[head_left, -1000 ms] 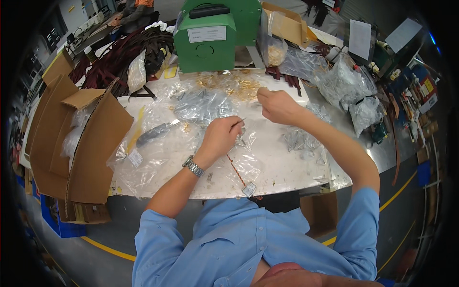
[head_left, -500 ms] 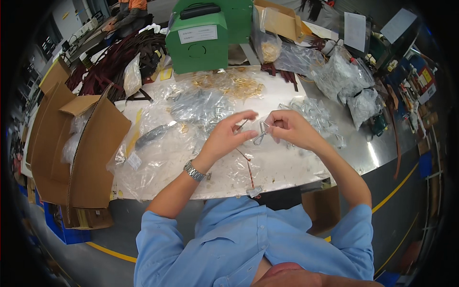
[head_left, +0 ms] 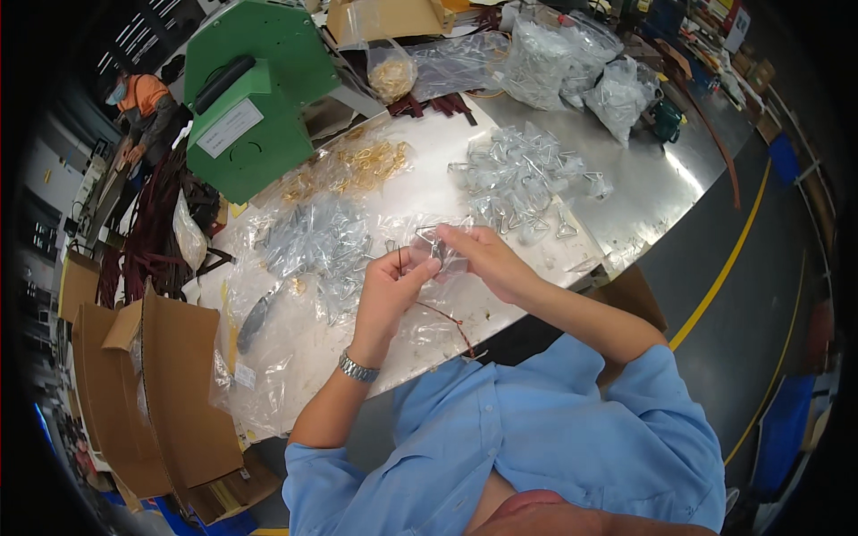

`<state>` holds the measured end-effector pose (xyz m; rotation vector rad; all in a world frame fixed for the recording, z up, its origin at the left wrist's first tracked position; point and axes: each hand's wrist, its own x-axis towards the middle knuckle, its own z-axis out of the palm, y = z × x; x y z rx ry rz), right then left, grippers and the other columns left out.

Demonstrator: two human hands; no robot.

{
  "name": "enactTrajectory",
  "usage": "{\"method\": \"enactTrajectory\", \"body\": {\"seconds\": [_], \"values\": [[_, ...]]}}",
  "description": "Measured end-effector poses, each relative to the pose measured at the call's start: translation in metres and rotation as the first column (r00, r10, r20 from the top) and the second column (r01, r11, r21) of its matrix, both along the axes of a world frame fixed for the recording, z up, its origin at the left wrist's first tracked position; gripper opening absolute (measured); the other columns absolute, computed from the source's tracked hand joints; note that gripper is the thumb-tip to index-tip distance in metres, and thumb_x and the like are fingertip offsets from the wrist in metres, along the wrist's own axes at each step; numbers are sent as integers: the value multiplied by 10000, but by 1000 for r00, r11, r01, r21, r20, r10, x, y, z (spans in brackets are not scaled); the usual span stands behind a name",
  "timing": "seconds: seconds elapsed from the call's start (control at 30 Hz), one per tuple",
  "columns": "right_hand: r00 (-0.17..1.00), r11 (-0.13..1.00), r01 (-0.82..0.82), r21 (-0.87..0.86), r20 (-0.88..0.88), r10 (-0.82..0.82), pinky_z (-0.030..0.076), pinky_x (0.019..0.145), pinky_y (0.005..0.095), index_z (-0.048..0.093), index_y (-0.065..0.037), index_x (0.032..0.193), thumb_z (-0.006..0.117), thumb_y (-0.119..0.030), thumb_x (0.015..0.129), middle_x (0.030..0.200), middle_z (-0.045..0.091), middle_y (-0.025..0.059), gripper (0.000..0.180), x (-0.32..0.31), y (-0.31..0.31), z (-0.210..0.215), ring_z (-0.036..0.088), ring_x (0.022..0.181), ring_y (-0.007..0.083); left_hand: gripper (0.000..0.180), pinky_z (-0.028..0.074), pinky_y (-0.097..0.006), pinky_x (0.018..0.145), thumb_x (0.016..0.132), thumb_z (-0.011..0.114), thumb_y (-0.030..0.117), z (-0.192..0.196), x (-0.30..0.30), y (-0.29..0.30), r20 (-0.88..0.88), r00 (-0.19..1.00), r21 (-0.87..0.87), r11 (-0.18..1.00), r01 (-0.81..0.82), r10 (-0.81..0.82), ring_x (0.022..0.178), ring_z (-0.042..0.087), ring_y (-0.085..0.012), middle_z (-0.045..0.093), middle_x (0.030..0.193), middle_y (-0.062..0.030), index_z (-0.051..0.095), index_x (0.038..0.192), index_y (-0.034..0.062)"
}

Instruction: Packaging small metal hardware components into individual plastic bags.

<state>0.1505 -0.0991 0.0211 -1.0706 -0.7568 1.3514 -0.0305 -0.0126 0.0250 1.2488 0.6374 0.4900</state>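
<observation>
Both hands meet over the front of the white table [head_left: 411,353]. My left hand [head_left: 390,290], with a metal watch on the wrist, is closed in a pinch on a small clear plastic bag. My right hand [head_left: 490,259] pinches a silver triangular wire buckle [head_left: 429,234] at the bag [head_left: 456,263]. Fingers partly hide both, and whether the buckle is inside the bag I cannot tell. A thin red-brown cord [head_left: 440,312] lies just below my hands. Right of them is a heap of small bagged silver buckles [head_left: 527,179]; to their left lies another silver heap [head_left: 322,241].
A green machine [head_left: 259,98] stands at the back left, with gold-coloured metal pieces [head_left: 371,163] in front. Open cardboard boxes [head_left: 183,393] stand at the left. Stuffed clear bags [head_left: 545,67] sit at the back right. A person in orange [head_left: 147,94] works far left.
My hands have come together, the right one bringing the silver buckle to the left. A clear bag now shows between them. The view has turned toward the right.
</observation>
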Motion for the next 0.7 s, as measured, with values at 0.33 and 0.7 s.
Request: {"method": "enactTrajectory", "body": {"seconds": [0.33, 0.7], "values": [[994, 997, 6, 75, 112, -14, 542, 984, 355, 676, 71, 1291, 522, -243, 1073, 1224, 743, 150, 412, 7, 1, 21, 701, 1113, 203, 166, 246, -195, 462, 1001, 744, 200, -2, 1, -6, 78, 995, -230, 971, 72, -56, 515, 379, 14, 700, 800, 25, 732, 1051, 42], [994, 990, 82, 113, -79, -73, 571, 956, 364, 628, 84, 1351, 467, -229, 1100, 1320, 695, 243, 433, -15, 1, 24, 704, 1174, 251, 194, 317, -196, 514, 1014, 726, 246, -6, -3, -4, 52, 995, -101, 991, 90, -85, 591, 440, 7, 680, 793, 49, 738, 1047, 55]]}}
